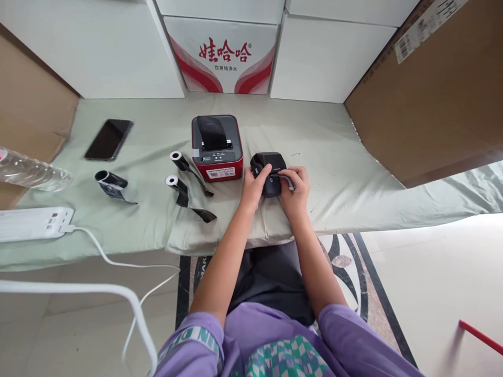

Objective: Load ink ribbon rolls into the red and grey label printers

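Black device sits between left fingers and right fingers.

Handheld device: smooth, semi-matt plastic. Printer: plastic — glossy sides, matt top. Tablecloth: matt, creased fabric. Phone screen — smooth, glossy.

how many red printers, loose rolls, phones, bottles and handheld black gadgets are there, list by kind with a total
Red printer: 1
Loose rolls: 3 (leftmost roll, upper roll, lower roll)
Phone: 1
Clear bottle: 1
Black gadget: 1
Total: 7
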### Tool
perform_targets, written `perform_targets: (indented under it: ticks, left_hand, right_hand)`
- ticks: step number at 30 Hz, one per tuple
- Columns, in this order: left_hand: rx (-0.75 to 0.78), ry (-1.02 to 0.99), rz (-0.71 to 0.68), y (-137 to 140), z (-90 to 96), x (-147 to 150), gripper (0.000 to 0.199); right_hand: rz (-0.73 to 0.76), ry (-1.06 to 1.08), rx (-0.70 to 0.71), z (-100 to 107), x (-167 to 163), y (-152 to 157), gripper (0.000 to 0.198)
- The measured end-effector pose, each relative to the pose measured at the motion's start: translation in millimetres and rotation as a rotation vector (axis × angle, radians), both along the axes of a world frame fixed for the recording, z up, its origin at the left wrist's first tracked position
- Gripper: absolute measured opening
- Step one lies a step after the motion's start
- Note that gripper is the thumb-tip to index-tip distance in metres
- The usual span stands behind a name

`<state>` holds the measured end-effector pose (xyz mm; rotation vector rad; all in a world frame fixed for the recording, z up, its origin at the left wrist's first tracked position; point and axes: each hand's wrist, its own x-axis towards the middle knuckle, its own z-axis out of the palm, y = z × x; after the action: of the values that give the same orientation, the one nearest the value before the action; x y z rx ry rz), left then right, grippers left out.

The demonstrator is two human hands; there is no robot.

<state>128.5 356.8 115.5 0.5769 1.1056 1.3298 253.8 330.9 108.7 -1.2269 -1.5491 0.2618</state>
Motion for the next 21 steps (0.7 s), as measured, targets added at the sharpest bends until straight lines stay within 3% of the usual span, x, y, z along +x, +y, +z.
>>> perform_targets:
  ticks: [10,21]
  left_hand:
    - [0.026,0.082,0.015,-0.1,-5.8,-0.5,0.04]
    - [0.026,0.035,-0.012,-1.5,-1.5,-1.9,0.048]
  right_hand:
    - [-0.008,0.133,-0.047,-2.9,7.7,0.8,0.021]
    - [-0.042,0.202,-0.096,-5.7,1.3,1.7,0.013]
